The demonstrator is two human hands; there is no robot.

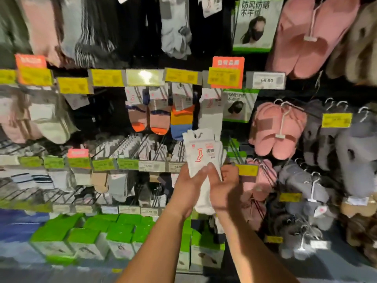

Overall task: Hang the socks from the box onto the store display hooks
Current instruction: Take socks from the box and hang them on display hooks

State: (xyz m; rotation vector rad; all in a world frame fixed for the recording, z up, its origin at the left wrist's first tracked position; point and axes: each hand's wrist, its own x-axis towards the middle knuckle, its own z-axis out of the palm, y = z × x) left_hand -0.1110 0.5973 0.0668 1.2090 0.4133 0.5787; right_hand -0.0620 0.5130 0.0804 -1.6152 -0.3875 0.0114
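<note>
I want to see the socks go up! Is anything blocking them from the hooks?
Nothing visible does. Both hands, left hand and right hand, hold the white socks pack just in front of the hanging white socks above it.

Dark store display wall [220, 48], yellow price tags [106, 77] in rows along its rails. Pink slippers [310, 37] and grey plush slippers [355, 158] hang at right, green boxes [120, 233] stacked low. Glare on one tag holder [145, 77].

Only one view on my feed: head camera, wide-angle, worn on person. Faces forward and slightly down, square onto store display wall [142, 78], close in. Forearms enter from bottom edge toward centre. Edges curve and blur. No second view, nothing shared.
</note>
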